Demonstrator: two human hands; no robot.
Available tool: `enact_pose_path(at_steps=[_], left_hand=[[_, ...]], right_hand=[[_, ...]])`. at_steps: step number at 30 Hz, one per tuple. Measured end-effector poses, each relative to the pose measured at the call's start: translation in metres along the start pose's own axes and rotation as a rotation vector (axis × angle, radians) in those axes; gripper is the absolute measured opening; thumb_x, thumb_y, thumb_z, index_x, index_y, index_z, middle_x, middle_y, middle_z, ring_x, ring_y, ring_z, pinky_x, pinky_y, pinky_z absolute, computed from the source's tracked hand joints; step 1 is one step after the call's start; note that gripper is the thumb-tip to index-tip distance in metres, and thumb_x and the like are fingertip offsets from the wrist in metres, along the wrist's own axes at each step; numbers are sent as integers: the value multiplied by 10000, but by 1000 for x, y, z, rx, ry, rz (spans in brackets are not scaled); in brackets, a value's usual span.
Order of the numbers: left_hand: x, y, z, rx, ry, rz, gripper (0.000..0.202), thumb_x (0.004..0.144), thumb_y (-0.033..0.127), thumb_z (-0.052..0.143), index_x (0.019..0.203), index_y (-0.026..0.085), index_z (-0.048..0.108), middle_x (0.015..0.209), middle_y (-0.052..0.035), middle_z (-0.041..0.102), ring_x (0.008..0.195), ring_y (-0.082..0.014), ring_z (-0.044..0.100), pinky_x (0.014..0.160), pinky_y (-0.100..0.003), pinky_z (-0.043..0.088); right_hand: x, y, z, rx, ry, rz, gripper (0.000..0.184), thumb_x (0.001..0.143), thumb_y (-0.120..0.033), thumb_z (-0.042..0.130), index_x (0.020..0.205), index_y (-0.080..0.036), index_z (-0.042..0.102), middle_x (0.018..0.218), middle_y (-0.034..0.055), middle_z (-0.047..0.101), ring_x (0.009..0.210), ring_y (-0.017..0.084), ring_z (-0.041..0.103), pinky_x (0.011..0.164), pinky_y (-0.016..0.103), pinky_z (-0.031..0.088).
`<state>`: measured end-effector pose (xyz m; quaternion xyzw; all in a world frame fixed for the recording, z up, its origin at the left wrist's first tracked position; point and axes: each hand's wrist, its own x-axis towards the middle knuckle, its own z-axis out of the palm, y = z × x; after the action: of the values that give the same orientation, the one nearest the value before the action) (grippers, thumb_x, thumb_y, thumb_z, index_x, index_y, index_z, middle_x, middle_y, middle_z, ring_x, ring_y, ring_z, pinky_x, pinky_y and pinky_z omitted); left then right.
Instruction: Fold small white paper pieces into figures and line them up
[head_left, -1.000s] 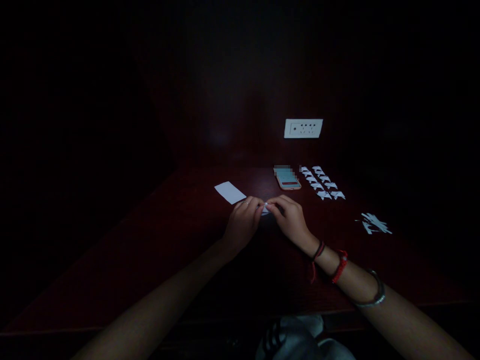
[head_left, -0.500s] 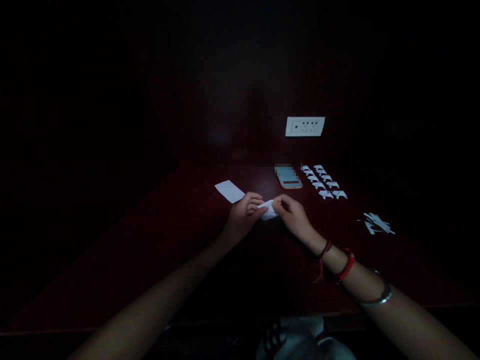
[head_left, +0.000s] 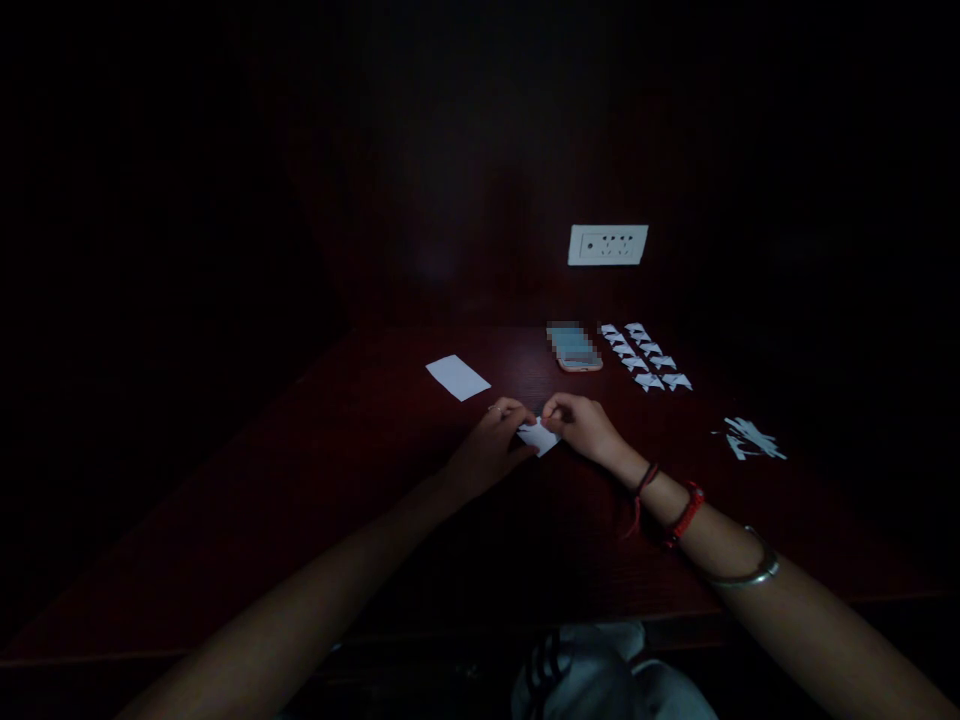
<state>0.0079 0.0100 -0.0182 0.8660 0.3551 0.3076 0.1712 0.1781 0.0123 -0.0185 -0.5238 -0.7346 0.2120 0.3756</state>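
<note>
Right in the middle, two hands are busy with a small white paper (head_left: 541,440), low over the tabletop (head_left: 337,470). I can't tell if the paper touches the wood. It has a bumpy far edge, and any marks on it are too small to read.

The left hand (head_left: 487,440) is curved, with just a little gap between thumb and fingers. Its fingers sit on the far left part of the paper and its thumb is at the near side, so it has hold of it. A thin ring (head_left: 496,409) is on one finger. The right hand (head_left: 589,428) is curled up tight, and its thumb and pointer finger pinch the far edge of the same paper.

On the right arm there is a dark cord (head_left: 646,482), then a red bracelet (head_left: 685,515), then a silver bangle (head_left: 761,572).

A plain white sheet (head_left: 458,378) lies flat just past the left hand. Past the right hand is a phone (head_left: 574,345); its screen is all blurry squares, so I can't read it. Beside the phone, folded papers (head_left: 623,350) lie in two rows, and nearer is a messy pile of thin strips (head_left: 754,438). A white socket plate (head_left: 608,245) is on the wall. Below the edge, pale trousers (head_left: 600,675) show dark stripes.
</note>
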Motion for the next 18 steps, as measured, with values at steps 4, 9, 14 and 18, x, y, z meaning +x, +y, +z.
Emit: enact_pose_path(at_steps=[4,9,14,18], left_hand=[[-2,-2,1,157,-11,102,141,726,187,533,867,194,521,1001,-19,467,919,-144,460,810,-279,379],[-4,-4,0,199,-121,187,172,827,169,379,912,194,527,924,-12,521,865,-126,481,804,-269,371],[-7,-3,-5,270,-172,227,197,837,174,359,938,198,526,919,-22,518,856,-135,481,772,-274,374],[-7,-3,-10,295,-204,266,198,829,177,375,953,205,527,955,-25,513,892,-140,471,775,-276,372]], right_hand=[[-2,0,-2,-104,-61,-72,131,722,-172,479,728,-161,609,653,-3,603,587,88,527,560,198,376],[-7,-1,-9,-188,-95,-190,168,757,-199,473,761,-164,638,728,26,601,688,114,535,652,232,399],[-13,-1,-19,-229,-217,-353,197,752,-254,509,897,-174,618,860,48,566,802,134,515,741,261,404],[-16,-1,-21,-315,-281,-411,314,736,-289,534,1031,-185,547,936,66,525,887,166,481,794,303,392]])
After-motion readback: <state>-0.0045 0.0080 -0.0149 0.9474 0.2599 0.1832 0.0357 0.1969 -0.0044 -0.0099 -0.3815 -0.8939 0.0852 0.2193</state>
